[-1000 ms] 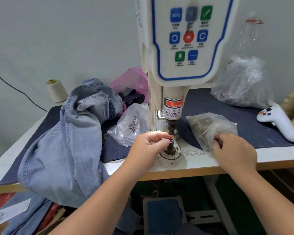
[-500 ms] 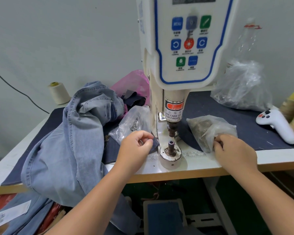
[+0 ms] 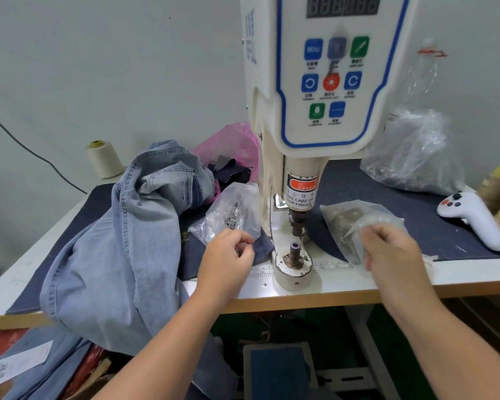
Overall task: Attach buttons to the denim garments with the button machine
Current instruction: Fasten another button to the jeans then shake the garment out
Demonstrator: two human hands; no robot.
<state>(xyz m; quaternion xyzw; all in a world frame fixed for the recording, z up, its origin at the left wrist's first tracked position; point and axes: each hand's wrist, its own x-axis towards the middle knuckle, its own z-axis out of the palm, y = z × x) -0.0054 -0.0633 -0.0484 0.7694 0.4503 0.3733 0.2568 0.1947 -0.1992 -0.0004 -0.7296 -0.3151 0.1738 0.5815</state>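
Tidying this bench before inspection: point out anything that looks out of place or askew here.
The white game controller lying on the dark mat at the table's right end looks foreign to button work. The light denim garment is heaped and hangs over the table's front edge. Nothing looks spilled or broken.

Hands [image 3: 228,255] [image 3: 387,249] apparently reach bags [image 3: 231,212] [image 3: 350,223] beside machine [image 3: 324,82].

The left hand [image 3: 227,259] is now off the machine's dark metal lower die post [image 3: 295,249], at the small clear plastic bag of silver studs [image 3: 228,216]. The right hand [image 3: 393,252] lifts slightly, blurred, at the clear plastic bag of brass buttons [image 3: 355,219].
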